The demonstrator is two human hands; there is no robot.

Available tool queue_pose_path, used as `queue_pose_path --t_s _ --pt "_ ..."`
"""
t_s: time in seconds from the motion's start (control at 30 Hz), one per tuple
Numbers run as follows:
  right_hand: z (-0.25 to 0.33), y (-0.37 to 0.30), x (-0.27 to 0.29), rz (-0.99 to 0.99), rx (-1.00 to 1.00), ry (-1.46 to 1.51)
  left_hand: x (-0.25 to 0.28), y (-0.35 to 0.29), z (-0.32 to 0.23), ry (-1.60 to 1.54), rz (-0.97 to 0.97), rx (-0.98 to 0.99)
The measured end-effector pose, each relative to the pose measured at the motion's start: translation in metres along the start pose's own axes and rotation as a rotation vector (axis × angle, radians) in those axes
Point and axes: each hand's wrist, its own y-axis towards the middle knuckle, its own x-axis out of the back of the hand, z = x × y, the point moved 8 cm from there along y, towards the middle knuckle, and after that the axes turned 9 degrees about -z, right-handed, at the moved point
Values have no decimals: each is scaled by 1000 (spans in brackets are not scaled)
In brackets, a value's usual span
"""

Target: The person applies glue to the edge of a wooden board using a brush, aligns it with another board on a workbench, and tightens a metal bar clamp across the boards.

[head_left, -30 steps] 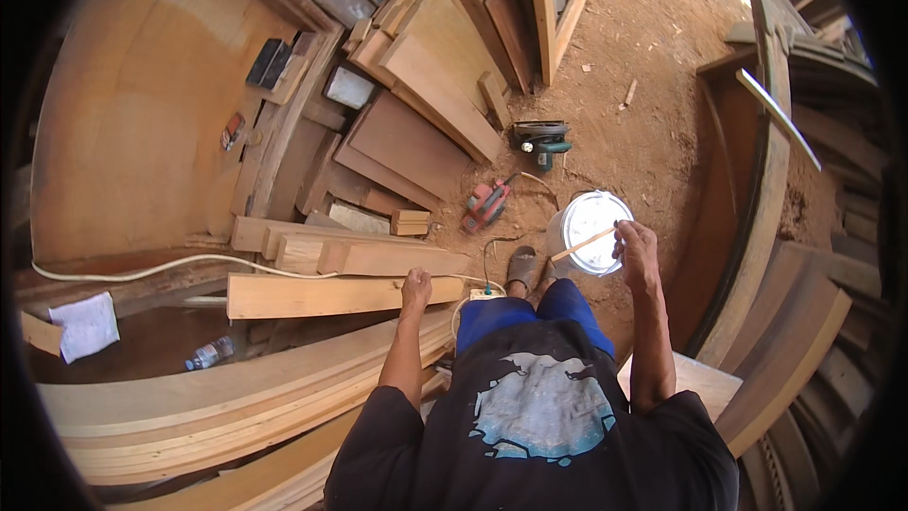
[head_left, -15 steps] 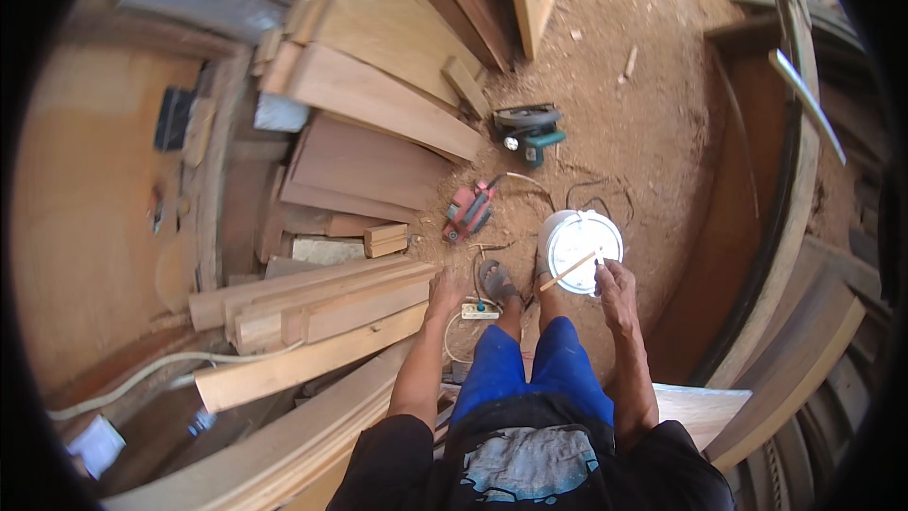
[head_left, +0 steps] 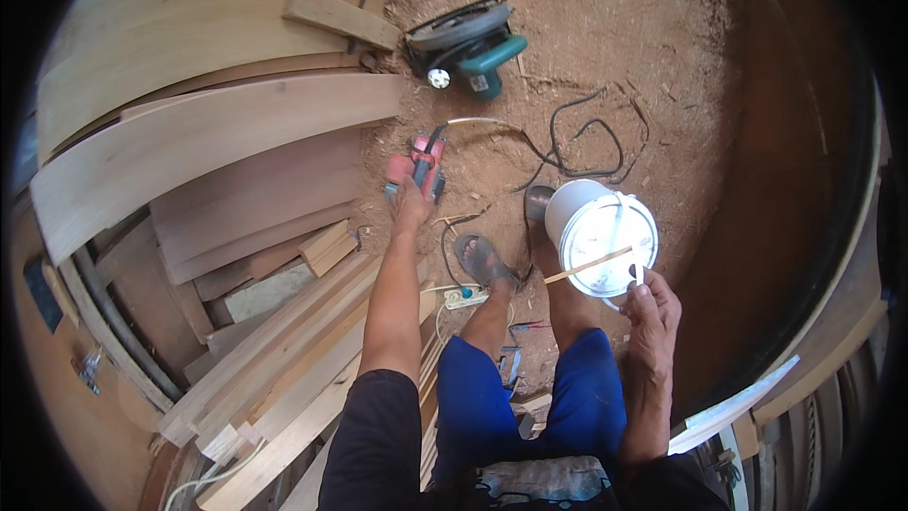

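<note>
My left hand (head_left: 410,206) is at the rear of a red electric planer (head_left: 428,153), its fingers closed around the end of the dark handle. The planer rests on the sawdust-covered ground. My right hand (head_left: 651,314) is closed, pinching a small white stick-like piece (head_left: 639,273) in front of a white lidded bucket (head_left: 579,201). Whether that piece belongs to the bucket's handle, I cannot tell. A thin wooden strip (head_left: 588,266) shows across the lid. Just beyond my feet stands the bucket, tilted in view.
A green circular saw (head_left: 473,45) lies beyond the planer. Black cable (head_left: 605,137) loops over the ground. Wide boards (head_left: 227,137) and stacked planks (head_left: 284,350) fill the left. Near my left foot is a white power strip (head_left: 464,297). A brown wooden panel (head_left: 766,199) curves along the right.
My left hand has moved forward from above the planks to the planer and closed on its handle. My right hand stays beside the bucket, pinching the white piece. The view has shifted closer.
</note>
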Motion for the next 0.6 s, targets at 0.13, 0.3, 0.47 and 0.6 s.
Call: queue_pose_path --t_s 0.13,0.3,0.47,0.6 --pt "-20 13 5 -50 -14 61 -20 18 13 -1 40 85" --pt "-9 18 -3 -56 53 78 -30 0 7 119 28 7" --pt "25 -2 -51 70 75 -17 -69 -80 11 241 15 -342" --pt "33 -19 -122 291 148 -298 -105 -119 22 277 43 -381"
